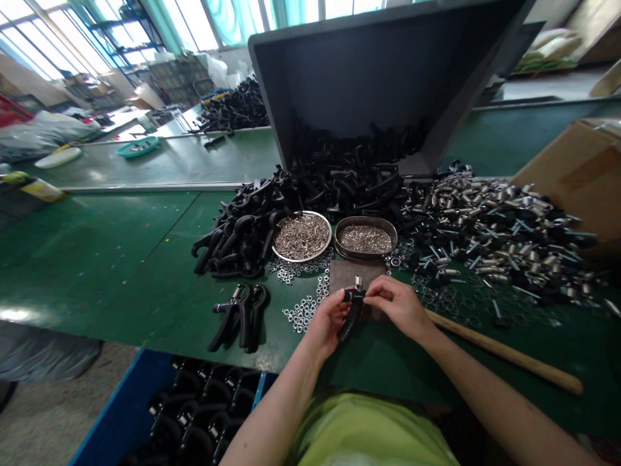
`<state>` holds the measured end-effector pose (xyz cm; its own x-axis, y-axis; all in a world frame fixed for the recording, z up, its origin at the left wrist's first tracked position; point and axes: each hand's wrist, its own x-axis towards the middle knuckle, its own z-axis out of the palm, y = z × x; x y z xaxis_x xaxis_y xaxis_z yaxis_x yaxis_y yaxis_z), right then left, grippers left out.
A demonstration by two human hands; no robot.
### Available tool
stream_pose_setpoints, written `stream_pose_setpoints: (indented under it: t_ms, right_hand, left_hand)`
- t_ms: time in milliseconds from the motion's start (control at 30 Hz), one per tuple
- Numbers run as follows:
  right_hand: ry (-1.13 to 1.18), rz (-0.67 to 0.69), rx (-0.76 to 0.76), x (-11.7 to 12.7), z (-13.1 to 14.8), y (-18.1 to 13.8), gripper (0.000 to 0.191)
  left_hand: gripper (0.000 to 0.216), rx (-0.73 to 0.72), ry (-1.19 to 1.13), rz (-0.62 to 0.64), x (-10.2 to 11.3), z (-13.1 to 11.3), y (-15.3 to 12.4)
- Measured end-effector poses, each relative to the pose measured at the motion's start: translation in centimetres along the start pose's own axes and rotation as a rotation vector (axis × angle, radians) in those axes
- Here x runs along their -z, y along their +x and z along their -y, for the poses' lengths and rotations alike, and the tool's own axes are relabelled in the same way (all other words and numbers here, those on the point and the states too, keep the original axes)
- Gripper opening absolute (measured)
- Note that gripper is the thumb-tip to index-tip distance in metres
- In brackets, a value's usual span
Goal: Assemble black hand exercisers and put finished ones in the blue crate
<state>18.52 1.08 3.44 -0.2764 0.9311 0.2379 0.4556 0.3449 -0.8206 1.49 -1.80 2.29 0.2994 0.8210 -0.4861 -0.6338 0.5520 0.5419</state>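
My left hand (326,321) is closed around a black curved plastic handle (350,325), held over the front of a dark square plate (343,274). A small silver cylinder (358,282) sticks up from the handle's top end. Against that end, on the right side, my right hand (402,307) has thumb and forefinger pinched together; what is between them is too small to make out. To the left lie several black clamp-like pieces (246,320). Loose small metal nuts (301,313) are scattered just beyond my left hand.
Behind the plate stand a round dish of metal pins (301,238) and an oval tin of small parts (366,239). Black parts (334,184) spill from a tipped grey bin (378,71). Metal fittings (504,226) and a wooden stick (509,353) lie right; a blue crate (114,411) sits below left.
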Motion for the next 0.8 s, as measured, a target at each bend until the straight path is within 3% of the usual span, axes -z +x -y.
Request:
stream_pose_setpoints:
  t_ms: [67, 233, 433, 533, 633, 800]
  right_hand:
    - [-0.078, 0.051, 0.048, 0.3, -0.4, 0.6, 0.006]
    - [-0.570, 0.162, 0.429, 0.1, -2.7, 2.2, 0.008]
    - [-0.689, 0.265, 0.532, -0.7, -4.0, 2.6, 0.015]
    - [-0.742, 0.266, 0.500, 0.5, -3.2, 1.5, 0.014]
    - [-0.795, 0.208, 0.345, 3.2, -3.0, -1.2, 0.013]
    - [-0.919, 0.144, 0.025, 8.0, -6.2, -7.9, 0.023]
  left_hand:
    - [0.043, -0.038, 0.153, 0.023, 0.2, -0.8, 0.3]
    - [0.050, -0.191, 0.598, 0.042, 0.3, -2.6, 1.6]
    - [0.056, -0.614, 1.386, 0.038, 1.0, -1.4, 1.7]
    - [0.059, -0.684, 1.557, 0.021, 1.5, -0.2, 1.3]
    - [0.058, -0.685, 1.640, -0.101, 1.6, 0.4, 1.2]
    - [0.055, -0.652, 1.763, -0.174, 1.2, 0.1, 1.5]
